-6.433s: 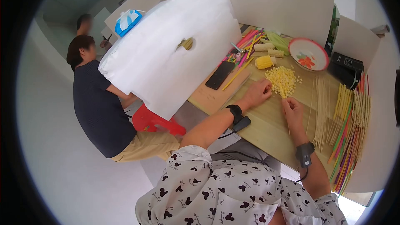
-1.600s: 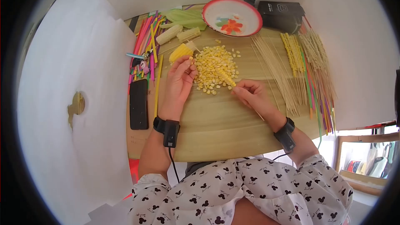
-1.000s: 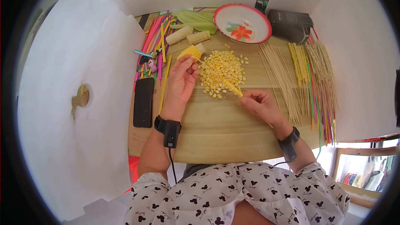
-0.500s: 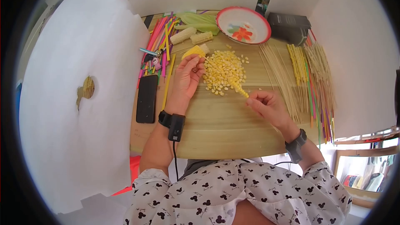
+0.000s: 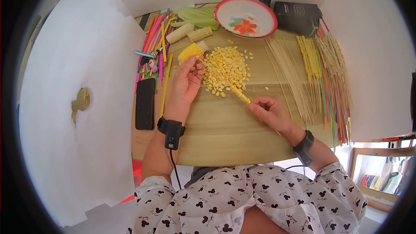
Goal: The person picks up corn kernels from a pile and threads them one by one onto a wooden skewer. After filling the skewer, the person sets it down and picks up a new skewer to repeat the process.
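My right hand (image 5: pixel 271 112) pinches a thin skewer strung with yellow corn kernels (image 5: pixel 241 95). The strung end points up and left toward a loose pile of corn kernels (image 5: pixel 225 70), and the bare end comes out below the hand. My left hand (image 5: pixel 186 82) is closed at the pile's left edge, thumb and fingertips together around what looks like a corn kernel (image 5: pixel 199 58). Just beyond those fingertips lies a partly stripped corn cob (image 5: pixel 190 52). Two bare cobs (image 5: pixel 180 33) rest behind it.
A red-rimmed enamel basin (image 5: pixel 247 17) stands at the back beside a black box (image 5: pixel 298 18). Bare skewers (image 5: pixel 291 76) and finished kernel skewers (image 5: pixel 308 58) lie on the right. Coloured strips (image 5: pixel 158 34), keys and a phone (image 5: pixel 145 104) are on the left, with green husks (image 5: pixel 195 17) behind.
The whole view has shifted slightly. My left hand stays closed by the cob, which now shows more fully. My right hand still holds the kernel-strung skewer, its tip near the pile.
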The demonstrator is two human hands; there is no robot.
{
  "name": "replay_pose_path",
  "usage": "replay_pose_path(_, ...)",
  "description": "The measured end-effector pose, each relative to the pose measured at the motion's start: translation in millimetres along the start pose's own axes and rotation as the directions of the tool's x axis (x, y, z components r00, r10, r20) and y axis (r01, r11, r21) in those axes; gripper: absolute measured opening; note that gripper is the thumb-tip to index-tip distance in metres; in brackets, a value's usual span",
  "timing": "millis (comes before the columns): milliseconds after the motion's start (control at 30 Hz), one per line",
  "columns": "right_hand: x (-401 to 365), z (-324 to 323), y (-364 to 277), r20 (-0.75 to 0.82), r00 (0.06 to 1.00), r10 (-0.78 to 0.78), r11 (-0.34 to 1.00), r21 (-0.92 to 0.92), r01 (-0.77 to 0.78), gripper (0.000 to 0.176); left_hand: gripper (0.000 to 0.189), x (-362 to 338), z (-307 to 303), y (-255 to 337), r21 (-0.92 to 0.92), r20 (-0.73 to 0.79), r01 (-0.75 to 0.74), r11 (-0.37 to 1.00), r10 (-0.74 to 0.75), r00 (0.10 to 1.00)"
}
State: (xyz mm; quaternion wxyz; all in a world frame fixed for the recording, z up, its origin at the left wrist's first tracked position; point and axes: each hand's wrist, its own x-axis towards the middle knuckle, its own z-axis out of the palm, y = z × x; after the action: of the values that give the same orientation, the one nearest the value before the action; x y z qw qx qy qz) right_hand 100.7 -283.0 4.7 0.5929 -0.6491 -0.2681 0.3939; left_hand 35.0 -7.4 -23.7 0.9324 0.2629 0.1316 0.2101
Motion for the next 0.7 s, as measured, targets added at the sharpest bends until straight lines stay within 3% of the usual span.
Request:
replay_pose_path(367,2.4,-3.5,-1.5,0.003,1.0,0.002,1.0,-0.014,-0.002,0.018,0.021,3.1,-5.9,-0.1,-0.079,0.054,0.052,0.996,-0.048,0.997)
replay_pose_path(700,3.3,-3.3,-2.1,-0.001,1.0,-0.003,0.999,-0.043,0.003,0.015,0.023,1.1,-4.8,0.3,-0.06,0.009,0.025,0.998,-0.025,1.0)
